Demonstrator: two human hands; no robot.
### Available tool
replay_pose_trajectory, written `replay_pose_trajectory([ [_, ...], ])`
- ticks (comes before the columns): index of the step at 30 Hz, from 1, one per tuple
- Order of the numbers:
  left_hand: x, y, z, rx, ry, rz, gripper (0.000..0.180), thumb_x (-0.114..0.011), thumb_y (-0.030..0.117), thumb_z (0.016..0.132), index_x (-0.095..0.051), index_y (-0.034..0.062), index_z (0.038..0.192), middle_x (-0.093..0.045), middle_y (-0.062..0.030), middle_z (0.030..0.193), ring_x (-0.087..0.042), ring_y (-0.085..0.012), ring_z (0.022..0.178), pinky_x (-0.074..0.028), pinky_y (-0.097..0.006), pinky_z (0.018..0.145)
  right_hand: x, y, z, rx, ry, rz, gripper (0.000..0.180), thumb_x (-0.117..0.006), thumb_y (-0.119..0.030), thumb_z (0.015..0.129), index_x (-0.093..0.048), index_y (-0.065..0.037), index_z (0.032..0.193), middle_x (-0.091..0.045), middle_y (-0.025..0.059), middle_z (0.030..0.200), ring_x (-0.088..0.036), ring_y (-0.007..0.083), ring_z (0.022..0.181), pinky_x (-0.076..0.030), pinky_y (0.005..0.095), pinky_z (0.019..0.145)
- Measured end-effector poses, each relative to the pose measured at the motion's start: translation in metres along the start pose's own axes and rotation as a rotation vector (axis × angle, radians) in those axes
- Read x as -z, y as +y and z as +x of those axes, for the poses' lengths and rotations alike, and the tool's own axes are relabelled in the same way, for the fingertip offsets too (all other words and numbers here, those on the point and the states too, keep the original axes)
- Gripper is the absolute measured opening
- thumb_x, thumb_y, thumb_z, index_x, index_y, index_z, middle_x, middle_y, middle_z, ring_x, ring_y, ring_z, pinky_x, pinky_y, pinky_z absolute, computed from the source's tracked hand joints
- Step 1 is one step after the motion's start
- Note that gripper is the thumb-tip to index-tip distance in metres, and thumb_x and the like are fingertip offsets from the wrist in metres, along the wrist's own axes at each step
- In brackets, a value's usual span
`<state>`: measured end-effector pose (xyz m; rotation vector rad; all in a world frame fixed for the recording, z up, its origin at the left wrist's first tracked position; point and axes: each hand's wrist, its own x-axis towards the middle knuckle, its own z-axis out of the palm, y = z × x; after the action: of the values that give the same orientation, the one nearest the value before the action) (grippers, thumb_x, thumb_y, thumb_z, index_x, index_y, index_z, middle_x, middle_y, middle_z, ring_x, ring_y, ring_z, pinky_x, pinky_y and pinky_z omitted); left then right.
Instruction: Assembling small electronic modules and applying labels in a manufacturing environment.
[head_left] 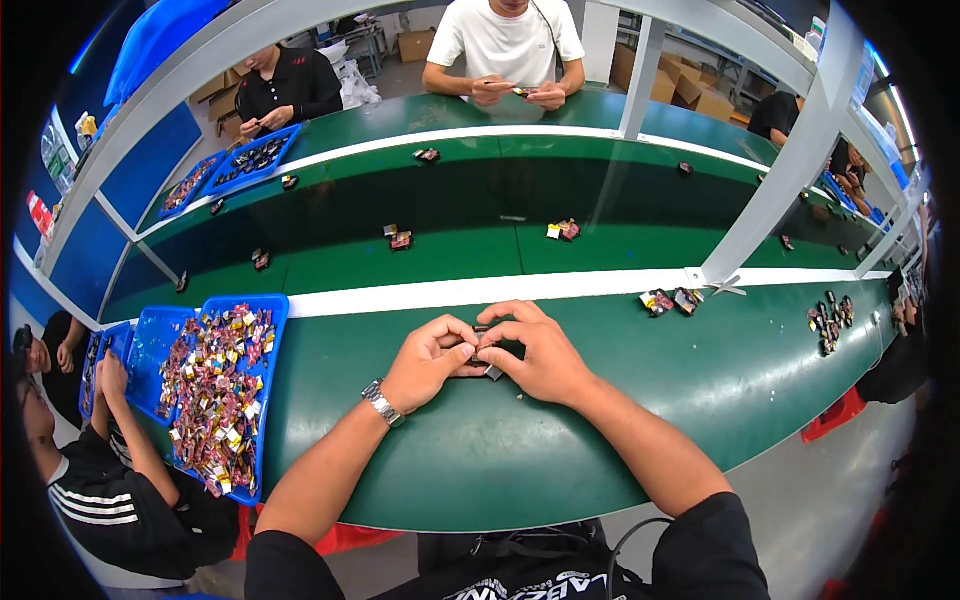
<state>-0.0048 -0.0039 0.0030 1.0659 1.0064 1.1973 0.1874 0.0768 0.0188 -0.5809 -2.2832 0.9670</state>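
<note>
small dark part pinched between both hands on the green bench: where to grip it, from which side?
Probably by its two ends, from left and right: the left hand and right hand pinch the small dark part that way, low over the green bench. Its exact shape is mostly hidden by fingers.

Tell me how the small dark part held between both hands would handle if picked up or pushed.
The part is probably light: fingertips of the left hand and right hand alone pinch it. It looks stiff, since it shows no sag between them. Being small and boxy, it would likely slide on the green belt rather than roll.
</note>
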Motion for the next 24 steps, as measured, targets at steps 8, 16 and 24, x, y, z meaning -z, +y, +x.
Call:
replay_pose_trajectory([
  [8, -0.006, 0.003, 0.002, 0.024, 0.025, -0.043, 0.025, -0.052, 0.006, 0.098, -0.049, 0.0008, 0.122, -0.062, -0.0147, 0.117, -0.064, -0.0217, 0.107, -0.059, -0.038, 0.090, -0.006, -0.001, -0.006, 0.041, 0.104, -0.080, 0.010, -0.070, -0.012, 0.083, -0.070, -0.003, 0.088, -0.059, 0.0087, 0.118, -0.053, 0.0268, 0.115, -0.050, 0.0361, 0.086],
  [16, -0.002, -0.005, 0.002, -0.012, 0.029, -0.082, 0.027, -0.050, 0.006, 0.099, -0.047, 0.0001, 0.125, -0.061, -0.0172, 0.120, -0.064, -0.0229, 0.109, -0.058, -0.039, 0.092, -0.016, 0.000, -0.006, 0.122, 0.242, -0.078, 0.010, -0.073, -0.009, 0.081, -0.073, -0.004, 0.089, -0.061, 0.0074, 0.115, -0.055, 0.0259, 0.111, -0.054, 0.0348, 0.081],
  [24, -0.002, -0.005, 0.002, 0.007, 0.050, -0.102, 0.025, -0.051, 0.004, 0.098, -0.047, 0.0007, 0.123, -0.061, -0.0170, 0.122, -0.064, -0.0238, 0.110, -0.057, -0.041, 0.094, -0.019, 0.006, -0.007, -0.005, 0.200, 0.063, 0.015, -0.073, -0.010, 0.082, -0.075, -0.008, 0.097, -0.061, 0.0061, 0.120, -0.053, 0.0276, 0.115, -0.050, 0.0365, 0.091],
])
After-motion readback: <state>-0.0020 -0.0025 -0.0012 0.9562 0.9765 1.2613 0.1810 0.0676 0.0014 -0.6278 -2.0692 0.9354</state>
